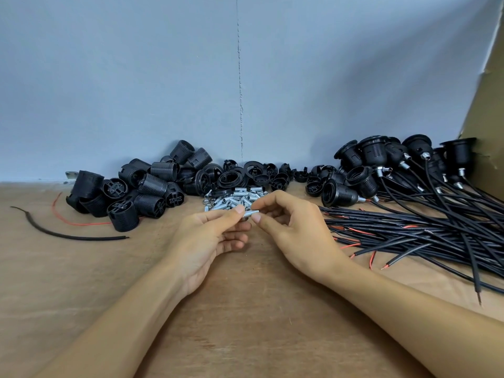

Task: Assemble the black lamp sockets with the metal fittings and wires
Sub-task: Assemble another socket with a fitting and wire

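1. I'm looking at the back first: a pale blue-grey wall [136, 77] is filling the upper half, and a brown cardboard panel [488, 105] is leaning in at the right edge.
2. A worn brown wooden tabletop [245, 309] is carrying everything.
3. At the right, a bundle of black wires with red cores [409, 227] is fanning across it, and wired-up black sockets [376, 156] are lying stacked behind.
4. At the left, a pile of black ribbed plastic socket shells [152, 184] is sitting against the wall.
5. Between the piles, a heap of small silver metal fittings [231, 200] is lying just beyond the fingertips.
6. The left hand [207, 241] and right hand [294, 227] are meeting just in front of that heap. Both are pinching one short silver metal tube [251, 213] between thumb and forefinger, one at each end.
7. I'm reading this as orienting a fitting. I'd be keeping the pinch light and checking which end goes in first. I'd also be working low over the table, so a dropped tube stays close.
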{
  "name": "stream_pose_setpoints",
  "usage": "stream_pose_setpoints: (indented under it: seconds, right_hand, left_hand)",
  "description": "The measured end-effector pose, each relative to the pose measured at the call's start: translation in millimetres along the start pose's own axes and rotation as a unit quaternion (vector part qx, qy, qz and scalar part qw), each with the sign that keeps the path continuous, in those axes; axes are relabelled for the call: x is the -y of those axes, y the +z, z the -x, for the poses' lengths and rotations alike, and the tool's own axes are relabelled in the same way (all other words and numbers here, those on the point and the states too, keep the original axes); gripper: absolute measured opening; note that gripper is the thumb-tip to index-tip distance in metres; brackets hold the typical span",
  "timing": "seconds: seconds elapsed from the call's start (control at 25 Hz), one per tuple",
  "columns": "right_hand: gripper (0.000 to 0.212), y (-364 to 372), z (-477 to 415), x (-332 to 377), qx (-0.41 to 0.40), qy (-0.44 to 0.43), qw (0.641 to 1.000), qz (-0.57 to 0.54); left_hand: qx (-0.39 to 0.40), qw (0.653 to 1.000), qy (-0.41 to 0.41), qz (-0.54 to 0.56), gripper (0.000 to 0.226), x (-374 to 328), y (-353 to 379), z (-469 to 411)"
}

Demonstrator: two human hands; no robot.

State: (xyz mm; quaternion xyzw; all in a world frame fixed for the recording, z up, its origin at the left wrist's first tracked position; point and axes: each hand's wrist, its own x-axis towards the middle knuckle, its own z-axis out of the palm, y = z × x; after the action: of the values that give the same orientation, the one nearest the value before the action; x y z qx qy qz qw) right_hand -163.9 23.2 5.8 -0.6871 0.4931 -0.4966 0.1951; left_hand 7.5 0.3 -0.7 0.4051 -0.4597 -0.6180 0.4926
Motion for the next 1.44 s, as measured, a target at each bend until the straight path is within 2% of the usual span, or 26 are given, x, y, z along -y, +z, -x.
stream_pose_setpoints:
  seconds: [0.32,0.52,0.72,0.92,1.12,1.28,1.44]
  right_hand:
    - [0.004,2.0,-2.5,-4.2,0.015,0.04,0.999,-0.013]
    - [0.01,1.3,-2.3,-2.5,0.015,0.041,0.998,-0.041]
    - [0.011,0.7,1.9,-0.5,-0.006,0.023,1.0,-0.012]
    - [0.003,0.9,1.9,-1.6,0.004,0.016,1.0,-0.008]
    - [0.034,1.4,-2.0,-3.5,0.007,0.018,0.998,0.062]
    - [0.038,2.9,-5.1,-4.8,0.035,0.024,0.996,0.082]
    - [0.033,1.9,-5.9,-3.6,0.047,0.022,0.996,0.066]
  left_hand:
    - [-0.01,1.0,0.015,0.023,0.023,2.3,0.8,-0.5]
    - [-0.015,1.0,0.013,0.019,0.025,1.1,1.2,-1.0]
    - [-0.013,1.0,0.008,-0.009,0.012,0.2,5.6,1.3]
    - [-0.02,0.999,0.009,-0.025,0.023,-2.2,6.5,3.3]
    - [-0.009,1.0,0.019,-0.019,0.031,1.4,4.6,1.2]
    - [-0.004,1.0,0.019,-0.009,0.04,2.3,1.9,-0.9]
    - [-0.003,1.0,0.023,-0.007,0.042,2.7,0.9,-2.3]
